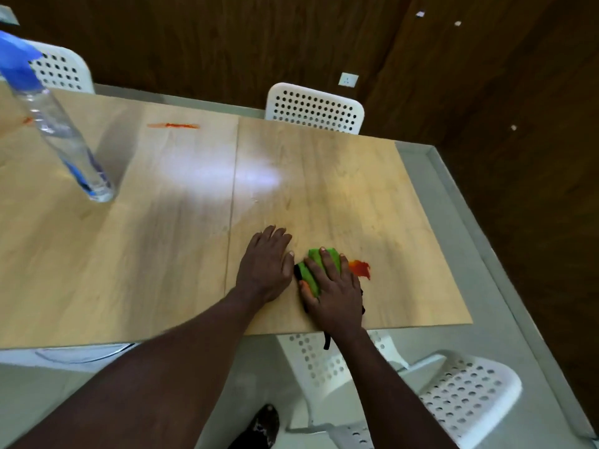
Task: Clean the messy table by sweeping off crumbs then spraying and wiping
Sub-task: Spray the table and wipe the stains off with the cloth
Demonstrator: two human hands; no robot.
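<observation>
My right hand (334, 288) presses flat on a green sponge (312, 270) near the front edge of the light wooden table (162, 254). A red-orange sauce stain (360, 268) lies just right of the sponge. My left hand (265, 264) rests palm down on the table beside the sponge, fingers spread, holding nothing. A clear spray bottle (61, 134) with a blue head stands at the far left. A second orange smear (173, 126) streaks the far side of the table, and a small one (27, 120) shows behind the bottle.
White perforated chairs stand around the table: one at the far side (314, 108), one at the far left (58, 71), two at the near right (466, 393). A dark wood wall is behind. The floor is grey.
</observation>
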